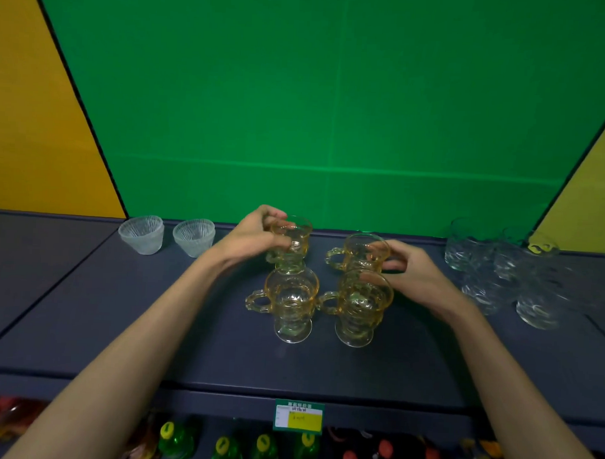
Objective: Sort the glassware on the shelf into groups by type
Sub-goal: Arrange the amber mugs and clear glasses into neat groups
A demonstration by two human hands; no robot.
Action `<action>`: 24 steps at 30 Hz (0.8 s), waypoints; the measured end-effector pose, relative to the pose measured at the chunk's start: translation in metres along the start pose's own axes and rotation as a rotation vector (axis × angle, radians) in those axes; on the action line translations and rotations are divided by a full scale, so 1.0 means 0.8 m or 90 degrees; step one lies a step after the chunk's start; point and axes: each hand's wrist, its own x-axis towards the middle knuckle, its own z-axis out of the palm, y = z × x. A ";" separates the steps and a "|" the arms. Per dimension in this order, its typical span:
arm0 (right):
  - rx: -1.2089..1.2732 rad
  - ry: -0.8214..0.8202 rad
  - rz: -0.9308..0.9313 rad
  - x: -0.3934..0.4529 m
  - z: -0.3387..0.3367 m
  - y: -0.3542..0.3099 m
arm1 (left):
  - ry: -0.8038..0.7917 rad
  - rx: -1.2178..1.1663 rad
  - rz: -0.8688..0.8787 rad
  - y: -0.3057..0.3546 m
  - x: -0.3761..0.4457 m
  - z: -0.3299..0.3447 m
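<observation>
Several amber footed glass mugs stand in two rows mid-shelf. My left hand (256,236) grips the back left amber mug (294,237) round its bowl. My right hand (413,271) curls against the right side of the back right amber mug (357,252), its thumb near the rim of the front right amber mug (360,305). The front left amber mug (290,302) stands free, handle to the left. Two ribbed frosted glass bowls (141,234) (194,237) sit at the back left. A cluster of clear tumblers (491,270) fills the back right.
The dark blue shelf (154,320) has a green back wall. A green and yellow price tag (298,417) hangs on the shelf's front edge. Green bottles (225,449) and orange-capped bottles (382,453) stand on the shelf below.
</observation>
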 end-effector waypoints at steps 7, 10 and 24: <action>0.024 0.002 -0.011 -0.003 0.009 -0.002 | -0.084 0.022 0.056 -0.021 -0.016 0.001; 0.026 0.004 -0.016 -0.004 0.012 -0.003 | -0.093 0.031 0.069 -0.019 -0.023 0.002; 0.038 -0.006 -0.028 -0.012 0.013 -0.005 | -0.094 0.000 0.097 -0.024 -0.037 0.002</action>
